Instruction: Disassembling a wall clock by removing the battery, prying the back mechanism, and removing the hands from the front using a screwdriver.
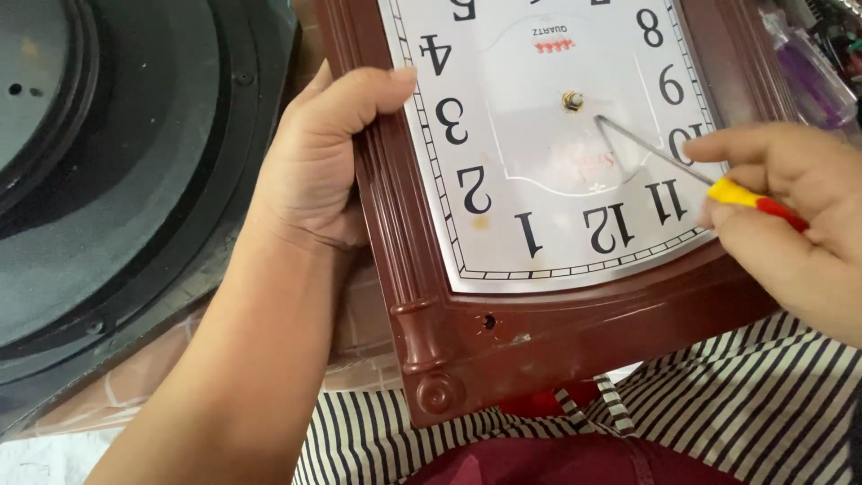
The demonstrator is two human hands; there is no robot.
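Brown clock frame (557, 337) gripped by left hand (319, 162); right hand (790, 224) pinching screwdriver (709, 184), tip near bare centre spindle (573, 101); no clock hands fitted.

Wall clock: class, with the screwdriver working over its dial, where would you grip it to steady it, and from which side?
Grip the wall clock by its ribbed side frame, from the left, as the left hand does: fingers wrap that raised edge, clear of the screwdriver.

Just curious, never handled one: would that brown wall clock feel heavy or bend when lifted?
Probably stiff: the clock has a thick moulded frame. Likely light for its size, since the left hand alone grips its edge. The bare centre shaft near the screwdriver looks delicate.
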